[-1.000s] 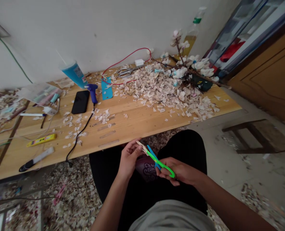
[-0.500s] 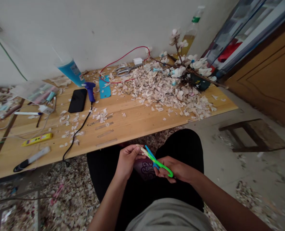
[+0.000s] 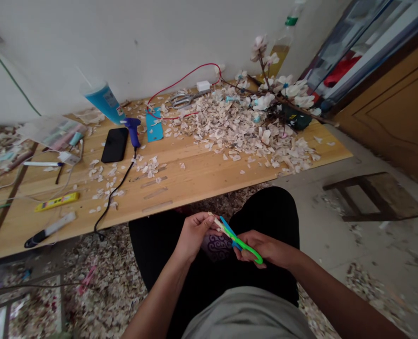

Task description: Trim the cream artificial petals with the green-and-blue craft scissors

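Over my lap, my left hand (image 3: 196, 234) pinches a small cream-coloured piece (image 3: 216, 222), possibly a petal or flake; its exact kind is too small to tell. My right hand (image 3: 256, 247) grips green-and-blue scissors (image 3: 245, 246) by the handles. The scissor blades point up and left towards my left fingertips, lying right alongside the pale piece. Some of my right fingers are hidden behind the handles. Under my hands a purple-patterned cloth (image 3: 219, 247) shows between my knees.
Across the wooden table (image 3: 191, 181) spreads a heap of pale flakes (image 3: 226, 120), beside a blossom branch (image 3: 265, 89). A purple glue gun (image 3: 133, 131), black phone (image 3: 115, 145), blue cup (image 3: 106, 103) and yellow cutter-like item (image 3: 57, 201) lie left. A wooden stool (image 3: 378, 195) stands right.
Both hands, with the scissors and pale piece, appear slightly further right. The scissor blades look closer together. The whole view has also shifted a little.
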Motion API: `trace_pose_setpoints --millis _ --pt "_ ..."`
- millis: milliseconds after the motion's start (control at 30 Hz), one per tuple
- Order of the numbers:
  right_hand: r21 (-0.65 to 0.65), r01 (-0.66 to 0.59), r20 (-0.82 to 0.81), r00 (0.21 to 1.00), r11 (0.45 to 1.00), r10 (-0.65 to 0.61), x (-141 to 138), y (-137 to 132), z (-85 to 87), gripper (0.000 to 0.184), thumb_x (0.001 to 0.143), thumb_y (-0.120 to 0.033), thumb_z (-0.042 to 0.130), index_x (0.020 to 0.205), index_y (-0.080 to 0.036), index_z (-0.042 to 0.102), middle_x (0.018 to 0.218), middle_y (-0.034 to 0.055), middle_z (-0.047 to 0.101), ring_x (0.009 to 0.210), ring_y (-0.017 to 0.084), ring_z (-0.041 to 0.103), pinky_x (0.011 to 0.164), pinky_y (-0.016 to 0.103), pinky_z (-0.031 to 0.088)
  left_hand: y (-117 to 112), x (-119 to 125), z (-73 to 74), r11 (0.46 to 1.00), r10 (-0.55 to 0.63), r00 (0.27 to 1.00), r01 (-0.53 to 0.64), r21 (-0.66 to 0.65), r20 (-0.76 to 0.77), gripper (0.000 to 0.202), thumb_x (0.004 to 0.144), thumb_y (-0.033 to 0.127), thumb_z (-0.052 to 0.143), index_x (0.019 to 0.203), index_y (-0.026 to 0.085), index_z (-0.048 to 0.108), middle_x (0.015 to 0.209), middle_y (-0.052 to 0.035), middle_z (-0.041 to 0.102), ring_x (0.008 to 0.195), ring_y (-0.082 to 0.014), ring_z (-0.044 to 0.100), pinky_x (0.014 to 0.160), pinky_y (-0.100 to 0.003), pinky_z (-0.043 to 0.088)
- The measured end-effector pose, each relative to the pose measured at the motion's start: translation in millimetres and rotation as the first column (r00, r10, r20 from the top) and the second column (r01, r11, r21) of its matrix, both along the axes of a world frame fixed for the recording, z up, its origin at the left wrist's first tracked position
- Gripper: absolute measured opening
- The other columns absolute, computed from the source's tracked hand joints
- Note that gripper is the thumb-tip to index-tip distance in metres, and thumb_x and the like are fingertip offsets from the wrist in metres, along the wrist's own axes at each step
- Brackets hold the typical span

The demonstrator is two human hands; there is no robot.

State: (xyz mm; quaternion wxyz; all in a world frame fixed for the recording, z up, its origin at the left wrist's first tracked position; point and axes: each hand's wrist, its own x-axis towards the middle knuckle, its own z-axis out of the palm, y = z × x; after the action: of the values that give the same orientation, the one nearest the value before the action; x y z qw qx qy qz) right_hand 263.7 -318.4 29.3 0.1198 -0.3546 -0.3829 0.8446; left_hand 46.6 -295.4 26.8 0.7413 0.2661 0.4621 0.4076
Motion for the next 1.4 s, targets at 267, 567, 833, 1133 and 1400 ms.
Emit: trace_pose_setpoints --millis 267,567,833,1133,1400 --pt "0.035 -0.014 -0.001 1.000 0.999 0.014 -1.5 1.2 8.4 0.032 0.076 -0.044 0.070 0.083 -0.015 0.060 0.063 -0.0066 0.040 0.050 0.005 0.032 0.041 0.015 0.032 -4.5 4.2 -5.8 0.998 -0.055 0.995 0.053 0.025 0.088 0.026 0.073 0.036 0.081 0.078 0.011 0.074 0.072 -0.0058 0.072 0.064 -0.0142 0.068 0.066 -0.027 0.060" --pt "0.125 0.061 0.112 0.991 0.990 -0.075 -14.1 6.2 14.0 0.038 0.078 -0.053 0.068 0.075 -0.017 0.053 0.064 -0.0062 0.037 0.053 0.007 0.029 0.043 0.018 0.026 -5.8 5.3 -10.0 0.992 0.079 0.981 -0.060 -0.109 0.176 0.032 0.065 0.031 0.088 0.082 0.012 0.069 0.070 -0.0036 0.072 0.063 -0.0136 0.069 0.066 -0.026 0.060" --pt "0.388 -0.052 0.363 0.926 0.920 -0.101 -23.3 2.1 12.2 0.037 0.082 -0.049 0.068 0.072 -0.016 0.055 0.066 -0.0045 0.046 0.063 0.010 0.039 0.056 0.023 0.030 -1.1 -4.2 -8.4 0.958 0.267 0.959 -0.255 -0.133 0.091 0.037 0.066 0.031 0.087 0.093 0.011 0.069 0.085 -0.0090 0.076 0.078 -0.0187 0.074 0.074 -0.027 0.060" --pt "0.576 -0.535 0.788 0.563 0.618 -0.248 -28.1 -6.1 31.4 0.012 0.083 -0.029 0.059 0.078 -0.018 0.057 0.075 0.0032 0.063 0.066 0.016 0.056 0.061 0.028 0.029 3.2 -7.1 -8.6 0.949 0.305 0.947 -0.294 -0.112 0.104 0.036 0.071 0.028 0.083 0.102 0.012 0.072 0.104 -0.0145 0.076 0.093 -0.0229 0.074 0.088 -0.034 0.057" --pt "0.492 -0.685 0.870 0.362 0.537 -0.335 -35.1 -10.4 31.2 0.018 0.087 -0.029 0.051 0.094 -0.016 0.061 0.090 0.0100 0.068 0.079 0.025 0.066 0.063 0.031 0.033 2.7 -5.0 -8.4 0.944 0.327 0.944 -0.326 -0.051 0.029 0.035 0.068 0.030 0.085 0.097 0.012 0.075 0.100 -0.0130 0.077 0.094 -0.0227 0.073 0.088 -0.033 0.057"
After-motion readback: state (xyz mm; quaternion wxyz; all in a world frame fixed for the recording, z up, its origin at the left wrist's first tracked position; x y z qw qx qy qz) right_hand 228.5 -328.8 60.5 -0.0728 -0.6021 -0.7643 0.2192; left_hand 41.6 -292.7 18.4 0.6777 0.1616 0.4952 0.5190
